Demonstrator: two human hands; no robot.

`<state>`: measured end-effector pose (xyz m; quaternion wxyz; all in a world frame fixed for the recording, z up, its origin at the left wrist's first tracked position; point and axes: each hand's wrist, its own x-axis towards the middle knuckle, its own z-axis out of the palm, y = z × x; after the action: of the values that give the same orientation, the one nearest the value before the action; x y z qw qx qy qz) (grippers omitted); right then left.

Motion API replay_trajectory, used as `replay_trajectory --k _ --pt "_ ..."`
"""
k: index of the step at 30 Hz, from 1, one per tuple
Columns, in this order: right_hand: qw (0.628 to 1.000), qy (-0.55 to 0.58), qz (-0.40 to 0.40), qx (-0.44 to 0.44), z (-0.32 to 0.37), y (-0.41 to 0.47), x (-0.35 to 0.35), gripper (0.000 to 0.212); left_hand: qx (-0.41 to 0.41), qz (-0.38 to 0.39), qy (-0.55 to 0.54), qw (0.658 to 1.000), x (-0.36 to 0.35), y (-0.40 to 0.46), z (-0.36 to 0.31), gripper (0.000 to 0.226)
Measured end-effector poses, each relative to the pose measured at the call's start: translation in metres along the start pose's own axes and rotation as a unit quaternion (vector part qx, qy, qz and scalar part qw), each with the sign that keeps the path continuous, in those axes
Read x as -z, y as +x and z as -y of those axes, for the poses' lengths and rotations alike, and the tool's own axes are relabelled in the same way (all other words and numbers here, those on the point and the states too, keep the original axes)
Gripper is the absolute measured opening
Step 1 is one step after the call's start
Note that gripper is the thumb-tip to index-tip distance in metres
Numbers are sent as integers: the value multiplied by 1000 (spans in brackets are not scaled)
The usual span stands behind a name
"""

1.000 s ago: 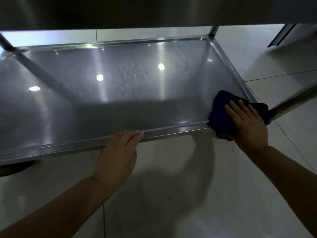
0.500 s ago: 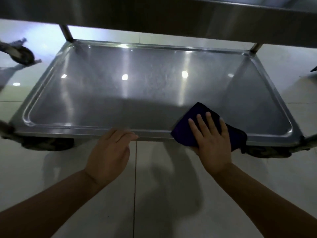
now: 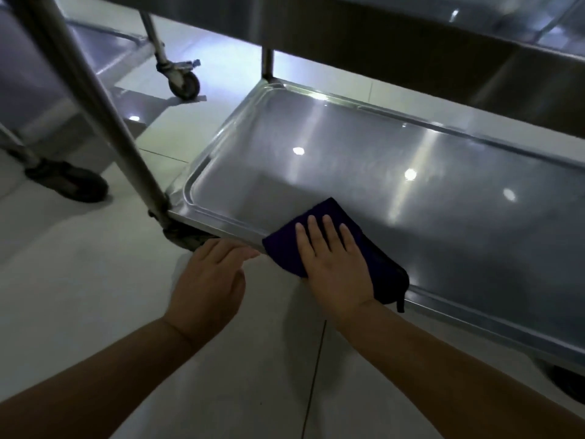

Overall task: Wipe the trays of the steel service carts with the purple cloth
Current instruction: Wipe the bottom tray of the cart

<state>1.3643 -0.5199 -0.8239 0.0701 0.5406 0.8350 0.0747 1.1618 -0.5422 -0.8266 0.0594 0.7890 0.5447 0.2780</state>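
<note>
The folded purple cloth (image 3: 345, 245) lies over the near rim of the shiny steel bottom tray (image 3: 395, 185) of the service cart, at about six o'clock in the head view, half on the tray floor and half draped past the edge with a corner hanging down. The right hand (image 3: 335, 264) presses flat on top of it, fingers straight and together, pinching nothing. The left hand (image 3: 212, 280) sits just beside it at seven o'clock, fingers relaxed and lightly extended, their tips at the underside of the tray's front lip; whether they actually touch it I cannot tell. At nine o'clock a slanted steel post (image 3: 95, 106) meets the tray's near left corner, with a dark caster wheel (image 3: 68, 185) further left and another small caster (image 3: 183, 80) at eleven o'clock belonging to a second cart. An upper shelf (image 3: 411, 42) overhangs from twelve to two o'clock.

The step in hand looks like wiping the front edge. To do it well, keep the palm flat and pressure even, run the cloth along the raised rim into the left corner groove, overlap the strokes, and steady the cart with the free hand so that it does not roll.
</note>
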Motion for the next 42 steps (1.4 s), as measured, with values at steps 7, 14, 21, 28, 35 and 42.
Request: replay_trajectory --k 7,14,21,28,35,42 --pt "999 4 2 38 62 67 18 87 95 -23 37 995 25 -21 39 44" --pt "998 -15 4 60 110 126 38 88 188 -54 36 980 46 -30 73 32" --pt "994 67 -70 42 114 128 54 68 380 -111 -95 913 59 -7 81 35" --pt "924 366 78 -79 114 102 123 17 432 -97 -185 877 149 9 69 36" --pt "886 445 80 -101 148 43 252 20 490 -5 -254 834 285 6 9 18" --pt "893 443 73 -36 146 1 435 22 526 75 -324 783 448 48 -74 24"
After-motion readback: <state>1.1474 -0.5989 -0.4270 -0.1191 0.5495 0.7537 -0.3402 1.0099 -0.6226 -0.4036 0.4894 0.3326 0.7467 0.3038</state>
